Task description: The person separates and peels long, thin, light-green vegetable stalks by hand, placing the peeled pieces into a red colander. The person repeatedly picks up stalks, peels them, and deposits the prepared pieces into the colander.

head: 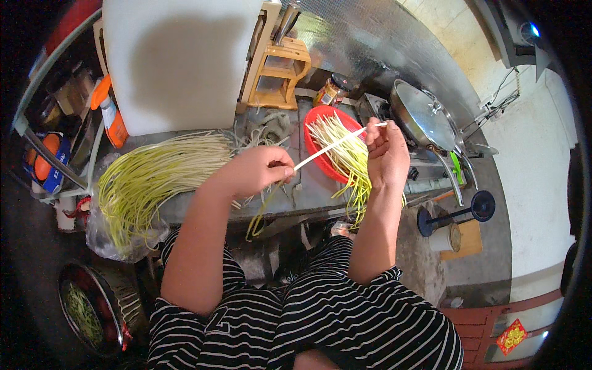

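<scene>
My left hand (261,170) pinches a long white vegetable stalk (329,147) near its yellow-green leaf end, which hangs below. My right hand (388,155) holds the other, white end, so the stalk stretches at a slant between both hands. Beneath it, a red plastic basket (313,149) on the counter is filled with similar stalks (340,138), their leaves trailing over the front edge. To the left lies a large pile of uncut-looking stalks (162,169), white ends towards the middle, leaves over a clear plastic bag (127,249). Thin pale scraps (256,138) lie behind my left hand.
A white cutting board (180,69) stands upright beside a wooden knife rack (282,74). A jar (332,89) and a lidded steel pan (423,115) on the stove are at back right. An orange spray bottle (111,113) stands left. A bin with scraps (122,296) is on the floor.
</scene>
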A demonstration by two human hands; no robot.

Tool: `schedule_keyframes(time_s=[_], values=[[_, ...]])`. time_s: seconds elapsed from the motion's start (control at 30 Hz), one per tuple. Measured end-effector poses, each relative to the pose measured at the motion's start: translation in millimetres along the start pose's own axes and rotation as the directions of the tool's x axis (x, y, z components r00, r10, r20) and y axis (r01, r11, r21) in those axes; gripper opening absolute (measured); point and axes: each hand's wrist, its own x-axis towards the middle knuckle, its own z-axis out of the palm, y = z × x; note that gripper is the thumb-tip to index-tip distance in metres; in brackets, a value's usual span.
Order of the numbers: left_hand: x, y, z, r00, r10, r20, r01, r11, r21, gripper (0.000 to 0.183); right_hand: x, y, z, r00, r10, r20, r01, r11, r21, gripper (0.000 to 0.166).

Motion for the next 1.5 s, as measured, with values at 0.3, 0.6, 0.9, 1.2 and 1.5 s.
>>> schedule_keyframes(time_s=[0.3, 0.6, 0.9, 1.2, 1.5], values=[[-23.9, -16.0, -65.0, 0.878, -0.210, -0.431, 0.179, 0.978, -0.110, 0.019, 12.9, 45.1, -6.0, 0.991, 0.054, 0.124, -0.030, 0.980, -0.195, 0.018], [-26.9, -7.0, -65.5, 0.943, -0.132, -0.306, 0.082, 0.982, -0.170, 0.018, -12.0, 90.8, 45.6, 0.947, 0.240, 0.215, -0.031, 0.732, -0.680, 0.048], [-31.0, 0.5, -65.6, 0.988, -0.101, -0.117, 0.091, 0.992, -0.086, 0.021, -26.1, 56.0, 88.8, 0.627, 0.460, 0.628, -0.550, 0.833, -0.060, 0.027], [-51.9, -21.6, -111.4, 0.567, -0.190, -0.802, -0.122, 0.943, -0.310, 0.025, -121.5, 160.3, 90.1, 0.711, 0.383, 0.590, 0.537, 0.247, -0.807, 0.028], [-45.0, -21.5, -104.8, 0.670, -0.162, -0.725, -0.049, 0.964, -0.260, 0.026, -116.4, 176.6, 78.4, 0.771, 0.240, 0.591, 0.537, 0.256, -0.804, 0.021]])
